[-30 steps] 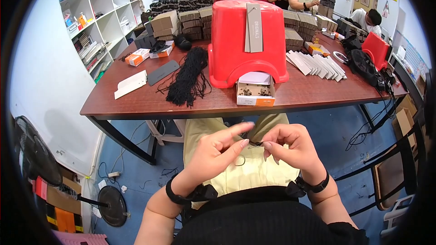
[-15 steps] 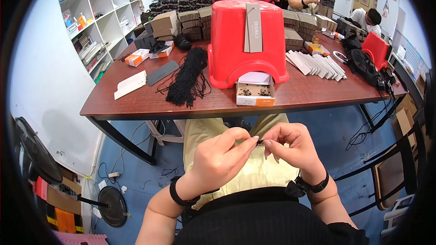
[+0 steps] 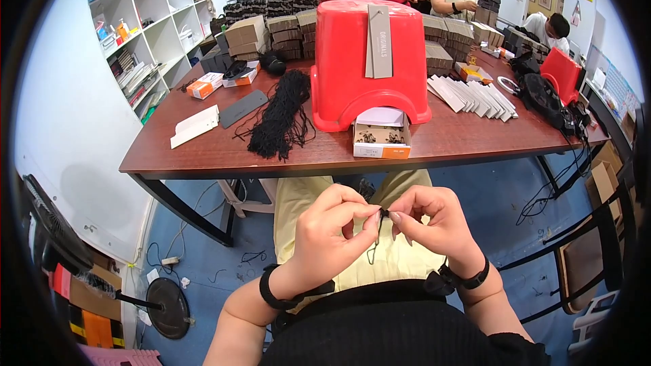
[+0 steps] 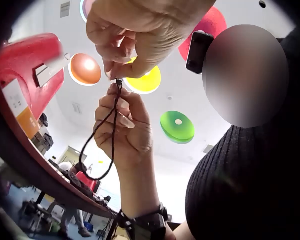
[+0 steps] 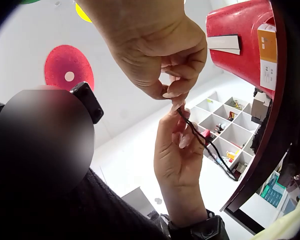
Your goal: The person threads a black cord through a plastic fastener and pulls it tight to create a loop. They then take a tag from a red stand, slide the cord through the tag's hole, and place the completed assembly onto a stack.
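Above the lap, a thin black cord loop (image 4: 113, 140) hangs from the fingertips of both hands, with a small dark knot-like piece (image 3: 384, 213) at its top. My left hand (image 3: 329, 230) pinches this piece from one side between thumb and index finger. From the other side, my right hand (image 3: 437, 220) pinches it with thumb and index finger, the remaining fingers curled. The fingertips of both hands almost meet there and hide part of the piece. In the right wrist view the doubled cord (image 5: 206, 141) slants down past the left hand's fingers.
On the table (image 3: 224, 156) ahead stands a red plastic stool (image 3: 339, 61) bearing a grey tag (image 3: 380, 44). Under its arch sits an open box (image 3: 382, 151) of small dark pieces. A black cord bundle (image 3: 283, 115) lies left, fanned pale tags (image 3: 475, 98) right. Several people work behind.
The left hand's extended index finger has folded in, and its thumb and index finger now pinch the dark piece beside the right fingertips. The cord loop hangs lower. The right hand has barely moved.
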### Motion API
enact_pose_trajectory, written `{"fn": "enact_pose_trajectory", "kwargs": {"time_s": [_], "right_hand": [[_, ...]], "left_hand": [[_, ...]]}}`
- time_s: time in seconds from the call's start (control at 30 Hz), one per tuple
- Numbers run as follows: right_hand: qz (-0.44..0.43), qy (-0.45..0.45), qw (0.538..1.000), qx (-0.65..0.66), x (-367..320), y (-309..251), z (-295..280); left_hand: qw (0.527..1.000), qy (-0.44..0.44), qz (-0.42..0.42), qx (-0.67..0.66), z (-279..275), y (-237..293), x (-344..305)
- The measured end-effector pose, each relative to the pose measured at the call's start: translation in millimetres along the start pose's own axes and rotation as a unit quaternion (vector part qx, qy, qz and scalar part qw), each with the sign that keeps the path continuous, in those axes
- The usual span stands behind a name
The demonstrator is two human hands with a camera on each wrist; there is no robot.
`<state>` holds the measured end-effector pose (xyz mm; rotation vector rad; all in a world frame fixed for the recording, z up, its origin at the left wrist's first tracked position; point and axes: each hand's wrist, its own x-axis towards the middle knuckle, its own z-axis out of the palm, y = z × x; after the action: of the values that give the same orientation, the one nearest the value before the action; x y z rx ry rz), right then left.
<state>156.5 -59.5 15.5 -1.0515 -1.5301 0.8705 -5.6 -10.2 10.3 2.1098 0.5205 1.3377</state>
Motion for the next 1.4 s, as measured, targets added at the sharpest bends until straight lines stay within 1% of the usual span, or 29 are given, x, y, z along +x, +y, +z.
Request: {"fn": "enact_pose_trajectory", "kwargs": {"time_s": [0.03, 0.07, 0.13, 0.17, 0.23, 0.37, 0.43, 0.47, 0.53, 0.57, 0.63, 0.67, 0.73, 0.77, 0.83, 0.87, 0.93, 0.97, 1.0, 1.07, 1.1, 1.17, 1.2, 1.27, 1.3, 1.37, 1.4], "right_hand": [[-0.004, 0.005, 1.000, -0.019, -1, 0, 0], [-0.004, 0.005, 1.000, -0.019, -1, -1, 1], [-0.040, 0.019, 0.995, -0.089, -1, -4, 3], [-0.040, 0.019, 0.995, -0.089, -2, -3, 4], [-0.062, 0.033, 0.989, -0.128, -2, -2, 5], [-0.078, 0.020, 0.985, -0.152, -2, -5, 6], [-0.082, 0.020, 0.983, -0.161, -1, -6, 6], [-0.082, 0.020, 0.983, -0.162, -1, -5, 6], [-0.090, 0.004, 0.981, -0.174, -1, -4, 6], [-0.090, 0.003, 0.981, -0.175, 0, -3, 5], [-0.085, -0.018, 0.980, -0.181, 0, -1, 4], [-0.085, -0.019, 0.980, -0.181, 0, -1, 4], [-0.056, -0.021, 0.989, -0.133, 0, -1, 3], [-0.056, -0.021, 0.989, -0.133, -1, -1, 2], [0.012, -0.028, 0.999, -0.030, -1, 1, -2], [0.012, -0.028, 0.999, -0.030, -1, 2, -2], [0.050, -0.009, 0.996, 0.079, 0, 4, -3], [0.052, -0.029, 0.994, 0.093, 1, 2, -6], [0.052, -0.029, 0.994, 0.093, 1, 3, -7], [0.082, -0.019, 0.994, 0.073, 1, 6, -8], [0.082, -0.019, 0.994, 0.073, 1, 8, -9], [0.080, -0.012, 0.994, 0.069, 0, 10, -10], [0.080, -0.012, 0.994, 0.069, 0, 10, -10], [0.065, -0.014, 0.996, 0.055, -1, 9, -10], [0.065, -0.014, 0.996, 0.055, -2, 9, -9], [-0.022, 0.023, 0.998, -0.050, -2, 10, -5], [-0.022, 0.023, 0.998, -0.050, -2, 9, -2]], "left_hand": [[1.000, 0.001, -0.020, 0.007, 0, 0, 0], [1.000, 0.001, -0.020, 0.007, 0, 0, 0], [0.999, -0.016, -0.052, 0.002, -1, 1, 1], [0.999, -0.016, -0.052, 0.002, -2, 1, 1], [0.992, -0.020, -0.112, -0.063, -2, 1, 1], [0.989, -0.024, -0.125, -0.079, -1, -2, 1], [0.974, -0.019, -0.161, -0.157, 0, -4, 1], [0.974, -0.019, -0.160, -0.157, 0, -3, 2], [0.952, -0.029, -0.209, -0.222, 0, -3, 4], [0.952, -0.029, -0.209, -0.222, 0, -4, 4], [0.927, -0.034, -0.235, -0.291, 2, -8, 4], [0.927, -0.034, -0.235, -0.291, 2, -10, 4], [0.895, -0.061, -0.267, -0.352, 3, -13, 3], [0.895, -0.062, -0.267, -0.352, 2, -11, 5], [0.823, -0.155, -0.390, -0.382, -3, -5, 10], [0.823, -0.155, -0.390, -0.382, -5, -3, 10], [0.743, -0.215, -0.444, -0.452, -8, 0, 10], [0.717, -0.255, -0.441, -0.476, -8, -8, 9], [0.717, -0.255, -0.441, -0.476, -8, -6, 9], [0.749, -0.214, -0.462, -0.423, -6, -3, 8], [0.749, -0.215, -0.462, -0.423, -5, -6, 6], [0.824, -0.178, -0.357, -0.402, -4, -17, 0], [0.824, -0.178, -0.357, -0.402, -5, -16, 1], [0.846, -0.158, -0.375, -0.345, -8, -11, 2], [0.846, -0.158, -0.375, -0.345, -8, -9, 2], [0.846, -0.160, -0.399, -0.314, -8, -4, 3], [0.846, -0.161, -0.399, -0.313, -9, 1, 4]]}}
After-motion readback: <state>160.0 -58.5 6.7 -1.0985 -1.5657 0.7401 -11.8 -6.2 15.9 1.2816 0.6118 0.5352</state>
